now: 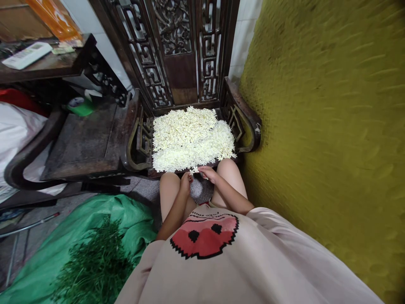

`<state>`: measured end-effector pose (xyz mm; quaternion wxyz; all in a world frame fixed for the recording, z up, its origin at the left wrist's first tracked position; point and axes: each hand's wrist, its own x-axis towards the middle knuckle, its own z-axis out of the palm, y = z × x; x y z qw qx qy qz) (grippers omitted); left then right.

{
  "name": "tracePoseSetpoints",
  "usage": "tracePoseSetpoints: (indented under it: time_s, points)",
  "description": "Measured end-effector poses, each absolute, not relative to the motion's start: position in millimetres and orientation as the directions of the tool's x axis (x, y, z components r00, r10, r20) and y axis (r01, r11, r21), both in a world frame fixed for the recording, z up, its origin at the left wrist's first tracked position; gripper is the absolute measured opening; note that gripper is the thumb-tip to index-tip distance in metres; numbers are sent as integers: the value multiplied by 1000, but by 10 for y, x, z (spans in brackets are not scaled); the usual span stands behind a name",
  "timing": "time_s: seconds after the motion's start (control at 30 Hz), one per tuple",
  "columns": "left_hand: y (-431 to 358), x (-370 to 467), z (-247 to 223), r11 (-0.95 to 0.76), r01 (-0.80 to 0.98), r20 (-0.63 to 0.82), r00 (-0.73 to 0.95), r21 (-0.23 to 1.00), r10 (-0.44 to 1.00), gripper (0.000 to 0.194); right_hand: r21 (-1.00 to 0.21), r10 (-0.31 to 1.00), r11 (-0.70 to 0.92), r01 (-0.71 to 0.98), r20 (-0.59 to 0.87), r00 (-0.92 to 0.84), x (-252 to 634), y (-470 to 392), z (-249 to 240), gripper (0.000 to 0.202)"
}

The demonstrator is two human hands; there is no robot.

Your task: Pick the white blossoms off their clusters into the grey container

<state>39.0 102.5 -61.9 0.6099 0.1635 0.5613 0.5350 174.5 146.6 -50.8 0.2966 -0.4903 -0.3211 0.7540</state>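
Note:
My left hand (186,182) is closed, its fingers curled in front of my left knee. What those fingers hold, if anything, is too small to make out. Just to its right, my right hand (208,173) pinches a few small white flowers (194,170) at its fingertips, in the gap between the two hands. Right in front of the hands, a thick layer of loose white blossoms (190,135) covers the seat of a dark carved wooden chair (185,96). The blossoms reach nearly to the seat's front edge.
A yellow-green textured surface (322,126) rises close on the right. At left stand a wooden side table (85,139) with a green tape roll (80,106) and a higher shelf (63,69). Green leafy stems (95,261) lie on a green sack (126,207) at lower left.

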Motion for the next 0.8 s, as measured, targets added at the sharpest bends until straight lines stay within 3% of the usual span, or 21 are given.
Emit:
tracePoseSetpoints:
  time_s: [0.27, 0.43, 0.63, 0.8]
  points:
    - [1062, 418, -534, 485, -630, -677, -91, 607, 730, 7, -798, 742, -598, -75, -515, -429, 1722, 1458, -547, 25]
    - [1065, 384, -539, 500, -604, -660, -58, 621, 749, 13, -819, 733, -574, -6, -510, -449, 1724, 1432, -500, 26]
    - [1089, 378, -603, 525, -618, -660, 13, 585, 751, 13, -811, 737, -582, -53, -498, -457, 1737, 1432, -419, 25]
    - [1072, 383, -643, 495, -568, -619, -34, 658, 785, 17, -798, 753, -601, -52, -542, -374, 1741, 1449, -461, 21]
